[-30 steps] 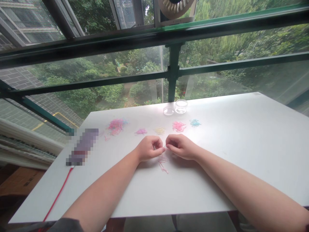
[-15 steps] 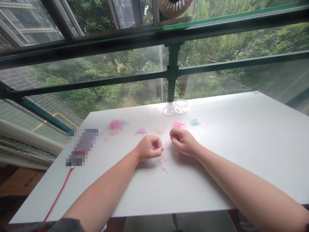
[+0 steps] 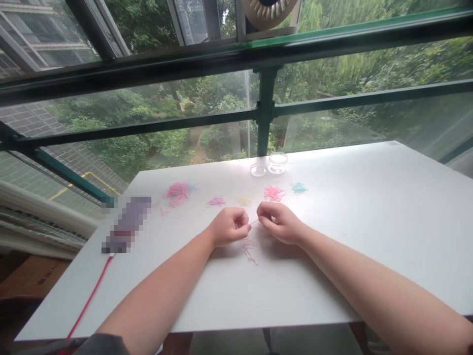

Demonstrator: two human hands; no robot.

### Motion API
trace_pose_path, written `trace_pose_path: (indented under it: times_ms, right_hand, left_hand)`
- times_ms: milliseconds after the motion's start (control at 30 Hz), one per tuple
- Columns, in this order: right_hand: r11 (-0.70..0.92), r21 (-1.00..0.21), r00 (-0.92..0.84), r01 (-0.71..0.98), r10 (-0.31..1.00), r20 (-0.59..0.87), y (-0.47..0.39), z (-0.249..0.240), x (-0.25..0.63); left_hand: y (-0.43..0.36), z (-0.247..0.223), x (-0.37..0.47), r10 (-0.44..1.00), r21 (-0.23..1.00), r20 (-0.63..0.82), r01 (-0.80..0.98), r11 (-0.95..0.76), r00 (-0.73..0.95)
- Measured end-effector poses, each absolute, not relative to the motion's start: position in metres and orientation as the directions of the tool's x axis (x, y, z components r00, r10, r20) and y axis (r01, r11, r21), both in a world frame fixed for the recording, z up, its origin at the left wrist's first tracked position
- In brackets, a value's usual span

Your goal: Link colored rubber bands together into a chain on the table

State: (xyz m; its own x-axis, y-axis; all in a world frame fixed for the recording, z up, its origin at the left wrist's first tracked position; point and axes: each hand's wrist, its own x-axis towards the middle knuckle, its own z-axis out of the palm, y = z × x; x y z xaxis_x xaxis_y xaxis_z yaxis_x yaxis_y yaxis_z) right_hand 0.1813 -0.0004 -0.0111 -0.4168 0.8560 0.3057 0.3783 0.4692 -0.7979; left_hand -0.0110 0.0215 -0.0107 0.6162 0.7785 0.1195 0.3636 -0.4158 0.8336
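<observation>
The window (image 3: 148,148), barred by green rails, ran behind the table (image 3: 369,236), with trees outside. The white table stretched across most of the view below it. A brown box (image 3: 33,276) sat beyond the table's left side, low in the corner, and part of a fan (image 3: 271,12) showed at the top. On the table's left lay a thing blurred into squares (image 3: 127,224), too masked to name, with a red cord (image 3: 89,297) running from its near end to the table's front edge.

The left hand (image 3: 229,227) and the right hand (image 3: 278,223) were close together but apart, over the middle of the table. Both had their fingers curled and the tips pinched on a thin pale strand (image 3: 254,222), which spanned the small gap between them.

A clear jar (image 3: 277,163) stood near the far edge, a lid (image 3: 257,170) just to its left. The mixed pile (image 3: 178,192) of loops was the biggest; to its right came the pink pile (image 3: 274,193), then, smaller, the blue pile (image 3: 299,188), the purple pile (image 3: 216,201) and the yellow pile (image 3: 245,199). A few pink loops (image 3: 250,251) lay just below the hands.
</observation>
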Motion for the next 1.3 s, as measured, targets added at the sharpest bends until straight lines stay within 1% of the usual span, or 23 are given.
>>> trace_pose_path:
  times_ms: [133, 267, 400, 700, 833, 933, 1033, 1200, 1300]
  right_hand:
    - [0.444, -0.791, -0.293, 0.42, 0.892, 0.345, 0.002, -0.011, 0.183]
    - [0.396, -0.817, -0.195, 0.419, 0.918, 0.345, 0.003, -0.011, 0.183]
    - [0.381, -0.831, -0.166, 0.405, 0.925, 0.343, 0.003, -0.011, 0.182]
    - [0.374, -0.857, -0.172, 0.356, 0.927, 0.333, 0.003, -0.011, 0.181]
    - [0.373, -0.873, -0.084, 0.314, 0.927, 0.366, 0.008, -0.013, 0.188]
    - [0.358, -0.89, -0.031, 0.283, 0.931, 0.365, 0.013, -0.015, 0.195]
    - [0.375, -0.871, -0.083, 0.316, 0.926, 0.369, 0.012, -0.015, 0.195]
    - [0.447, -0.822, -0.372, 0.352, 0.873, 0.316, 0.0, -0.011, 0.181]
    - [0.486, -0.796, -0.435, 0.361, 0.843, 0.318, -0.004, -0.01, 0.177]
  left_hand:
    - [0.022, -0.011, -0.012, 0.778, 0.826, 0.119, 0.373, -0.422, 0.617]
    - [0.023, -0.011, -0.012, 0.78, 0.836, 0.115, 0.364, -0.41, 0.615]
    - [0.024, -0.011, -0.012, 0.791, 0.851, 0.124, 0.346, -0.395, 0.599]
    - [0.024, -0.01, -0.012, 0.796, 0.85, 0.161, 0.328, -0.413, 0.584]
    - [0.025, -0.013, -0.014, 0.785, 0.848, 0.159, 0.324, -0.419, 0.598]
    - [0.024, -0.014, -0.014, 0.777, 0.844, 0.159, 0.325, -0.427, 0.609]
    - [0.023, -0.012, -0.012, 0.781, 0.835, 0.176, 0.329, -0.441, 0.6]
    - [0.022, -0.01, -0.008, 0.775, 0.832, 0.217, 0.303, -0.465, 0.593]
    - [0.022, -0.011, -0.008, 0.79, 0.814, 0.223, 0.338, -0.473, 0.571]
